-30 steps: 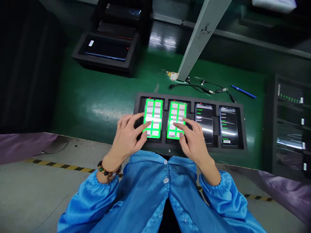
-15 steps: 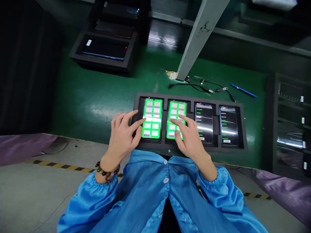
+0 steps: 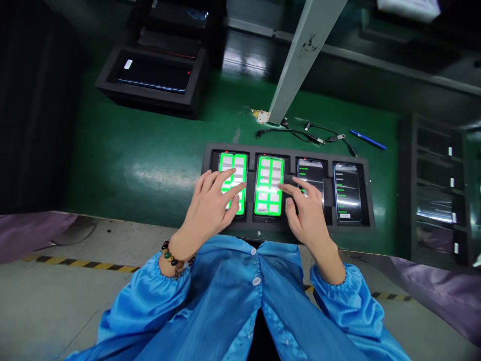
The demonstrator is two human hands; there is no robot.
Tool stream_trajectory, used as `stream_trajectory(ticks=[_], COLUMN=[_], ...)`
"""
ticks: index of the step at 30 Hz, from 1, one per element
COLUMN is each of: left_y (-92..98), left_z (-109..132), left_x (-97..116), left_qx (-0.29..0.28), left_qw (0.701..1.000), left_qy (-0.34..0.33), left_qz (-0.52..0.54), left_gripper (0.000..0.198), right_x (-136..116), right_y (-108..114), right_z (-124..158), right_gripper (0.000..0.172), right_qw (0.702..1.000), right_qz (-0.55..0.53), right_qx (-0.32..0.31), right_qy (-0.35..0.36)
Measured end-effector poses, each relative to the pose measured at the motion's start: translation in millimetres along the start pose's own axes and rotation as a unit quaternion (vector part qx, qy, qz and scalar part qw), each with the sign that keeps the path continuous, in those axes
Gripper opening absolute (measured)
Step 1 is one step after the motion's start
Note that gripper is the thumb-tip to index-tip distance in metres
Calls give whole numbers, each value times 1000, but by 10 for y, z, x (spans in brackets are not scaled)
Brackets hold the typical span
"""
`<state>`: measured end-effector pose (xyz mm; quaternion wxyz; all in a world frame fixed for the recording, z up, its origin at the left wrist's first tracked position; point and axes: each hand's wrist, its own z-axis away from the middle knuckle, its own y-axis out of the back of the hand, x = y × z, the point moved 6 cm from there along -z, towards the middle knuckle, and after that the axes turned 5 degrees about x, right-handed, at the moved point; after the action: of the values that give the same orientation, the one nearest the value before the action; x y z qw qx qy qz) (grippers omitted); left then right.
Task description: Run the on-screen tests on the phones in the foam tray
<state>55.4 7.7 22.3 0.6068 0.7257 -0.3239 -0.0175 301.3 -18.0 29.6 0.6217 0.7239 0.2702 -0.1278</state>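
Note:
A black foam tray (image 3: 289,228) on the green bench holds several phones side by side. The two left phones (image 3: 233,173) (image 3: 268,185) show bright green grid screens; the two right phones (image 3: 311,173) (image 3: 346,190) show dark screens with green text. My left hand (image 3: 212,205) lies over the leftmost phone, fingers spread, a fingertip touching its right edge. My right hand (image 3: 306,213) rests over the third phone, its index fingertip at the right edge of the second phone's screen. Neither hand holds anything.
A second black tray (image 3: 150,82) with a dark phone sits at the far left, more trays stacked behind it. A grey slanted post (image 3: 300,55), loose cables (image 3: 311,134) and a blue pen (image 3: 367,140) lie behind the tray. A dark rack (image 3: 436,190) stands at the right.
Both hands slid rightward across the screens: the left fingertip from the first phone's left side to its right edge, the right from the second phone's left side to its right edge.

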Motion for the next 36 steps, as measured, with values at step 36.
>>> stream_trajectory(ticks=[36], left_y=[81], left_z=[-202], left_x=[-301], left_qx=[42], left_qw=[988], left_qy=[132], left_qz=[-64], left_gripper=[42], right_x=[-52], right_y=[-254], right_z=[-491], right_gripper=[45], right_qw=[1000], right_qz=[7], right_qx=[-11], right_qy=[17])
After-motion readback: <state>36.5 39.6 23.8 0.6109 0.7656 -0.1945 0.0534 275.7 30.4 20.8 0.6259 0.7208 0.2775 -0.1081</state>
